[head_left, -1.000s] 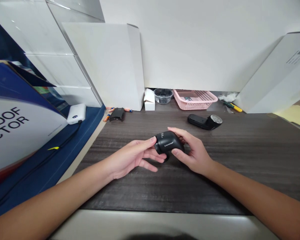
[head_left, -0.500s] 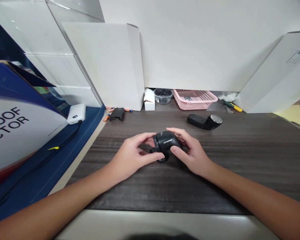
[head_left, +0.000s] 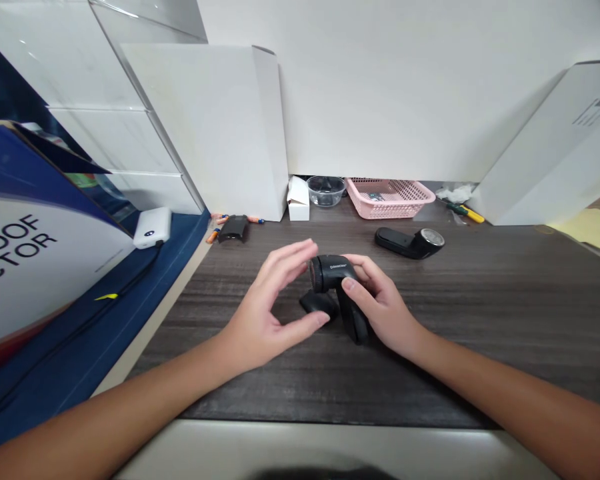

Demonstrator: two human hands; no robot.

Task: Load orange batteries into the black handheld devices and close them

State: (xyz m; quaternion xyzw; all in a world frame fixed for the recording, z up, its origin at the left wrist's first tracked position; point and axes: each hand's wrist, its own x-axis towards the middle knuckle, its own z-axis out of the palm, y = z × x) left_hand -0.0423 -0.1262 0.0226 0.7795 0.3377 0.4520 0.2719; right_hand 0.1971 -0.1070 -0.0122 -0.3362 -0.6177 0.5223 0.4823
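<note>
My right hand [head_left: 384,300] is closed around a black angled handheld device [head_left: 334,272], its thumb on the near side and its fingers behind. The device has a ribbed round head facing left, small white lettering and a handle slanting down to the table. My left hand [head_left: 270,310] is open beside the head, thumb and fingers spread apart and holding nothing. Between the left hand's thumb and fingers, a smooth dark rounded piece [head_left: 316,303] lies below the head, partly hidden. Farther back lies a similar black device [head_left: 411,243] with a round silver face.
Along the back stand a small white box [head_left: 299,200], a clear round tub [head_left: 326,193] and a pink basket [head_left: 387,210]. A yellow-handled tool [head_left: 467,213] is right of them. A curved black piece [head_left: 234,228] lies at left, near a white power bank [head_left: 153,227].
My left hand has let go of the device's head and opened, its fingers lifting up and away. The device's handle now shows, and the dark piece beneath is more exposed.
</note>
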